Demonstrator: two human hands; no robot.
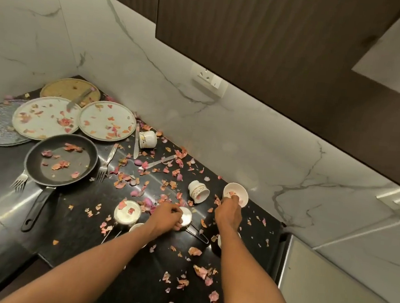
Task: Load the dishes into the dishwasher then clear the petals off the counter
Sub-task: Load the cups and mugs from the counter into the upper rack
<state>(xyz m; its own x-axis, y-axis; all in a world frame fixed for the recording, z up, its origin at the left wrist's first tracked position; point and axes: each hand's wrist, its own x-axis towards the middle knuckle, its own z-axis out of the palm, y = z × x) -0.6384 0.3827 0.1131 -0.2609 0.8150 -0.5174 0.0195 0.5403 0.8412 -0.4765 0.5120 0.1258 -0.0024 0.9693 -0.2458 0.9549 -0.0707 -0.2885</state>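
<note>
On the black counter (pixel 67 231), strewn with pink petals (pixel 202 271), two white plates (pixel 47 118) and a black frying pan (pixel 61 159) lay far to the left of both hands, well apart from them. Nearer the middle, the left hand (pixel 166 215) reached forward with its fingers curled round the rim of a small steel measuring cup (pixel 185 217) lying between the two hands. To the right, the right hand (pixel 228 210) stretched further out, its fingertips pinching the near rim of a small white bowl (pixel 236 194) by the wall.
</note>
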